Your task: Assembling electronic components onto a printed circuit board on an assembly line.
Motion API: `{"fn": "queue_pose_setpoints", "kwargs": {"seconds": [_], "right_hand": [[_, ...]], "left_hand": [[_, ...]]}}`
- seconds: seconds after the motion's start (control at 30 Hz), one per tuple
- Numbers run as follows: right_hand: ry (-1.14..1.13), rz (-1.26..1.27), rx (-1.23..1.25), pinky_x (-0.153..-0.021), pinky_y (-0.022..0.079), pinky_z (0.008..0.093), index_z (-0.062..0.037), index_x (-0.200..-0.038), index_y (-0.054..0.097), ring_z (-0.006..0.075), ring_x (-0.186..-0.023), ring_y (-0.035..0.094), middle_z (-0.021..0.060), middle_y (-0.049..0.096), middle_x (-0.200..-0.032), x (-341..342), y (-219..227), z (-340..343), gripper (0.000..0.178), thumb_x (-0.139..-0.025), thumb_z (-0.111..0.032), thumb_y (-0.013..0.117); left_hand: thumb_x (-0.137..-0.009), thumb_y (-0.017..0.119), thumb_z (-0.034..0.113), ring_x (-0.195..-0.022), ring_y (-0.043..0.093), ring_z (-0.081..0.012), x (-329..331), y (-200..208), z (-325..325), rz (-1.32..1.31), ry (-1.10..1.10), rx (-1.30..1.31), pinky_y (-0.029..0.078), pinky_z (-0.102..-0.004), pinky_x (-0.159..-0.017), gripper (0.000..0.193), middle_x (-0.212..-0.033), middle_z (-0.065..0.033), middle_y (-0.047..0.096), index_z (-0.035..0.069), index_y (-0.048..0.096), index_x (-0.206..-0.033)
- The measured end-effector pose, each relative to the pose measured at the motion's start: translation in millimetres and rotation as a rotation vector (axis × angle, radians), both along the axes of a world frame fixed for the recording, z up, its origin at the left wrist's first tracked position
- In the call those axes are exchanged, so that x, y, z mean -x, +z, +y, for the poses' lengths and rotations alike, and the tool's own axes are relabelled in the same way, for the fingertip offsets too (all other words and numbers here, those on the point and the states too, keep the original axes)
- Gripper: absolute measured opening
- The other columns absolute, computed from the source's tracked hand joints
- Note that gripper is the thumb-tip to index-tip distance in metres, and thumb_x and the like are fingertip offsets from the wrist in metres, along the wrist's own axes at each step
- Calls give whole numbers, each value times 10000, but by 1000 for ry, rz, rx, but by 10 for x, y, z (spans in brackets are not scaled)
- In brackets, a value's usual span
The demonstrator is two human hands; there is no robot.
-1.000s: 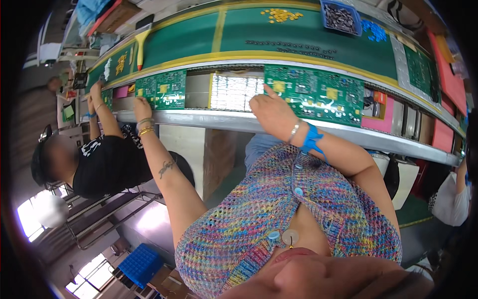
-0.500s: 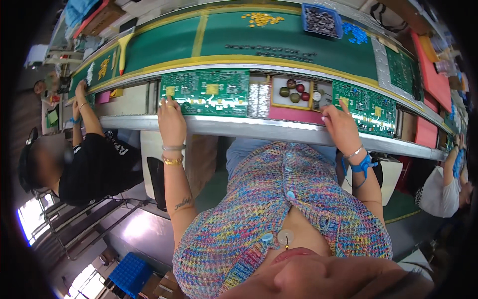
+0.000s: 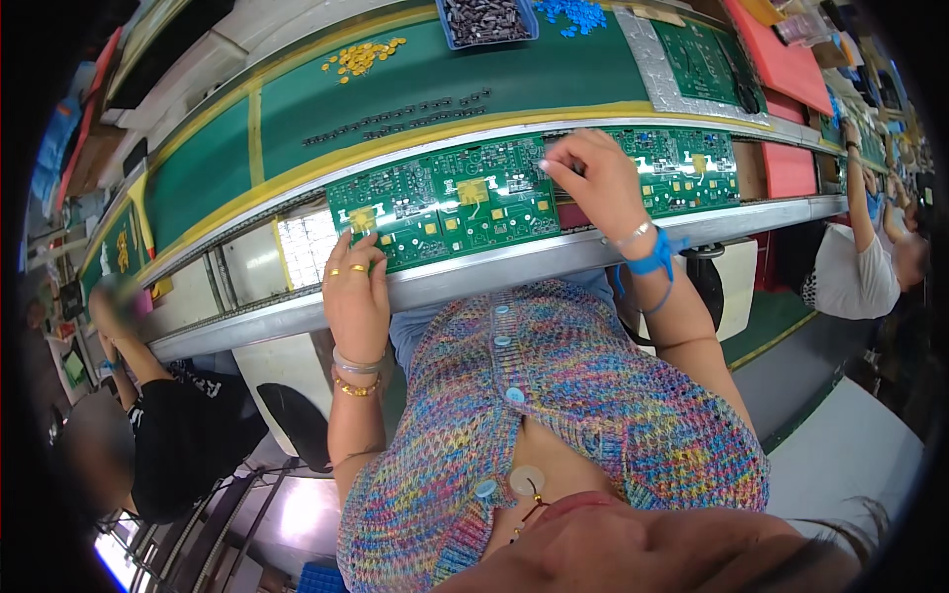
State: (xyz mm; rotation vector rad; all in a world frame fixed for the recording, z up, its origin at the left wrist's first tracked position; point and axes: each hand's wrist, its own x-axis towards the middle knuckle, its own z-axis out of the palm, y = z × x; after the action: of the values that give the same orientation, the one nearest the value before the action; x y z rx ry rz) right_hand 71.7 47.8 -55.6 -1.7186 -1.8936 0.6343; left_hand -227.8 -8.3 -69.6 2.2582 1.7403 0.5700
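A long green circuit board (image 3: 460,203) lies in the metal rails in front of me, with yellow squares and small parts on it. My left hand (image 3: 358,301) is at its near left corner, fingers apart and fingertips touching the edge beside a yellow square. My right hand (image 3: 603,183) is raised over the board's right end, thumb and index finger drawn together; anything between them is too small to make out. Partly behind that hand and wrist, a second green circuit board (image 3: 682,173) lies further right in the same rails.
Beyond the rails, a green work surface (image 3: 208,153) holds black parts in rows (image 3: 395,119), yellow discs (image 3: 364,59), a blue bin (image 3: 489,22) of dark parts and loose blue parts (image 3: 571,15). Co-workers sit on the left (image 3: 188,435) and right (image 3: 855,257).
The view has turned right. The left board has slid right toward the second board, covering the box of round balls. My right hand has lifted from the right board and moved left, its fingers closing.
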Motion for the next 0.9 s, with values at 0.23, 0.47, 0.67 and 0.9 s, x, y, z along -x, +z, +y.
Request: {"fn": "queue_pose_setpoints", "kwargs": {"seconds": [0.23,0.47,0.67,0.9], "right_hand": [[2,-80,-68,-635,461,364,-73,-760,638,249,-733,585,55,612,-737,350,-281,265,135,-797,-203,642],[0,-141,-85,-628,457,366,-70,-725,620,256,-722,581,58,605,-710,451,-343,308,124,-777,-181,634],[-21,-201,-103,-629,471,383,-69,-705,620,271,-738,597,76,622,-720,495,-341,336,117,-757,-173,630],[9,-223,-57,-627,504,402,-69,-653,628,291,-718,608,103,632,-707,490,-316,360,119,-722,-165,622]], "left_hand": [[-704,736,18,-831,589,-243,-82,-127,24,-516,172,58,457,-335,-767,108,-810,-70,660,29,668,-787],[-686,761,44,-830,560,-221,-37,-134,72,-500,121,65,442,-325,-762,120,-796,-56,653,42,686,-780],[-685,760,72,-849,516,-224,-46,-136,83,-442,99,39,413,-335,-772,120,-832,-43,612,51,696,-784],[-693,748,66,-868,506,-233,-71,-108,45,-441,105,35,407,-343,-783,114,-846,-54,576,49,700,-796]]}}
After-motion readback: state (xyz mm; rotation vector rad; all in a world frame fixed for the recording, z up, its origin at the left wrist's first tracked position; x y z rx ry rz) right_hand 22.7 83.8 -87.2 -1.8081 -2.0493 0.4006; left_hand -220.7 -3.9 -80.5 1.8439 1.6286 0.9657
